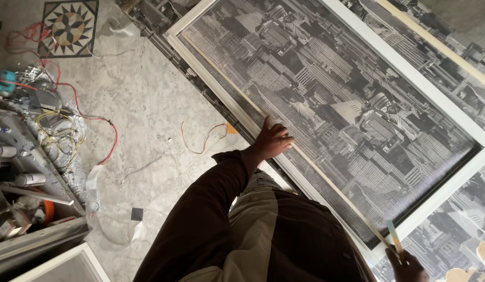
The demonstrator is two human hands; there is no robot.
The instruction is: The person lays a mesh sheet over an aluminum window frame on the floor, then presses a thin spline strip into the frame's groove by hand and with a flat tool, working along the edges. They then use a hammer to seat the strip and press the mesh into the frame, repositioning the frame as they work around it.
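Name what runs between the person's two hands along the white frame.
In the head view, a thin pale strip runs along the frame's inner edge from left hand to right hand.

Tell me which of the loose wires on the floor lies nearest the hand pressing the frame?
The short orange wire curled on the grey floor just beside the left hand; the red and yellow wires lie farther off.

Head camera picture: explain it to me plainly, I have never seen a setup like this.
A camera on a person's head looks down at their own body and the floor. The left hand presses flat on a large white-framed panel covered with grey mesh, over a black-and-white city picture. The right hand grips a small blue-handled tool at the end of a thin pale wooden strip along the frame's inner edge. On the grey marble floor lie red and yellow wires.
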